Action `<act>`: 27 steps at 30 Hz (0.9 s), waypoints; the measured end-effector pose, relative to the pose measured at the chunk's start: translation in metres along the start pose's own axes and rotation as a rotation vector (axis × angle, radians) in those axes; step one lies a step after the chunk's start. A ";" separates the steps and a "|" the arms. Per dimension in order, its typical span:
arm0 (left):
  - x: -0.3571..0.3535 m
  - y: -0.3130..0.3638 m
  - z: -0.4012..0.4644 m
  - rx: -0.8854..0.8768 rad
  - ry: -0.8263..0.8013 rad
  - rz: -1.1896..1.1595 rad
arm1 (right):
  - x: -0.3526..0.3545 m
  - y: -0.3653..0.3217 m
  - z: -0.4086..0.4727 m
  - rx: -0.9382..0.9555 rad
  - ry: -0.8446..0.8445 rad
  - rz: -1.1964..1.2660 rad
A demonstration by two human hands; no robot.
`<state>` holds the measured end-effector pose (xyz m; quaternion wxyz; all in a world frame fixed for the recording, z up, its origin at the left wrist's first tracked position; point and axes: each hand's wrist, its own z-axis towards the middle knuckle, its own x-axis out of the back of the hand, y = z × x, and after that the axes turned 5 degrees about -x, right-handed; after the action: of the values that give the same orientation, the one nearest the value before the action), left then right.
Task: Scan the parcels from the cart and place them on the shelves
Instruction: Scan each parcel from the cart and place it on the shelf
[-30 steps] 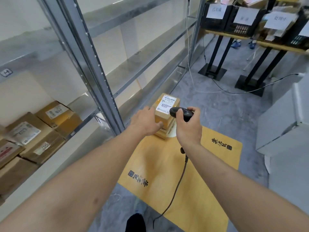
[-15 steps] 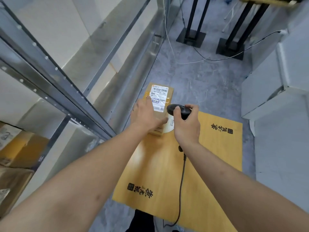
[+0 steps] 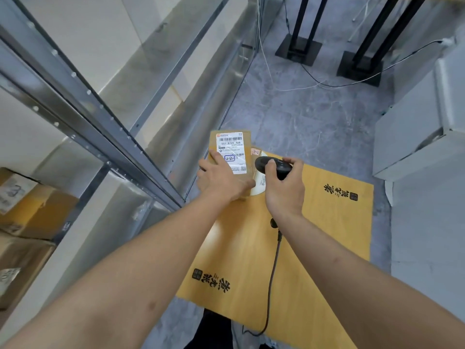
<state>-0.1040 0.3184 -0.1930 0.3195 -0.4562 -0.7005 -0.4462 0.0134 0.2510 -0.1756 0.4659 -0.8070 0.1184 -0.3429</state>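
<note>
Over the yellow wooden cart top (image 3: 327, 235), a labelled brown cardboard parcel (image 3: 230, 152) is gripped by the left hand (image 3: 224, 178) while a black corded scanner (image 3: 273, 166) is clasped in the right hand (image 3: 285, 190).

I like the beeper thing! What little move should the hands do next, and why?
Probably tip the scanner a little toward the white label on the parcel and scan it. The right hand grips the scanner just beside that label, and the left hand holds the parcel with the barcode facing up, uncovered. The shelf comes after.
</note>
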 end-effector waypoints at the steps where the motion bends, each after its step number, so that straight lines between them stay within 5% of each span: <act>1: 0.000 -0.001 -0.003 0.016 -0.005 -0.007 | 0.000 0.000 -0.001 0.004 -0.006 0.005; 11: 0.001 -0.045 -0.007 -0.031 0.091 -0.390 | -0.005 0.006 -0.011 0.036 -0.057 -0.002; 19: -0.006 -0.072 0.008 -0.125 -0.178 -0.831 | -0.014 0.000 -0.014 0.058 -0.048 -0.022; 27: 0.002 -0.089 0.014 -0.131 -0.291 -0.922 | -0.024 -0.011 -0.025 0.073 -0.024 -0.010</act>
<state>-0.1875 0.3152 -0.2262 -0.0419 -0.1754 -0.8375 -0.5159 -0.0224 0.2527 -0.1690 0.4948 -0.7940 0.0960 -0.3399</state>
